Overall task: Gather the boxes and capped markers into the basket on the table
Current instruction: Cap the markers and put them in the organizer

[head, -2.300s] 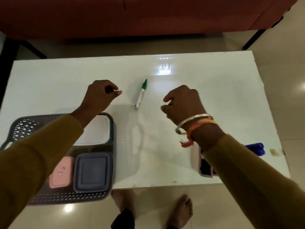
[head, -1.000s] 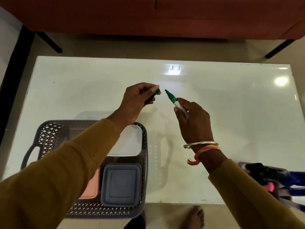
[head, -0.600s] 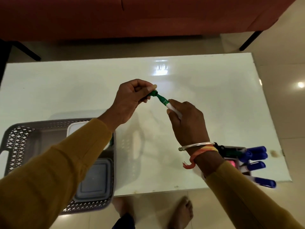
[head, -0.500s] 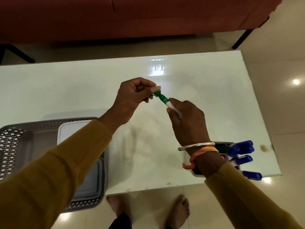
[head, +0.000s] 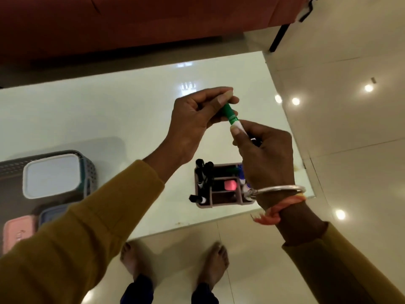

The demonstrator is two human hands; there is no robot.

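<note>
Left hand (head: 192, 126), right hand (head: 265, 156): marker (head: 231, 116), seemingly over table (head: 87, 115)

The basket (head: 90, 172) sits at the near left of the counter (head: 109, 119). In it, one box (head: 51, 175) lies at the far end and two lie side by side nearer: a small box (head: 15, 231) left of a middle box (head: 50, 213). Right of the basket, by the front edge, stands a desk tidy (head: 215, 204) with other markers (head: 205, 172) in its left compartments. Above it, the left grip (head: 192, 123) and right grip (head: 267, 156) hold a marker (head: 231, 115) between them. A sofa (head: 142, 25) stands behind the counter.
</note>
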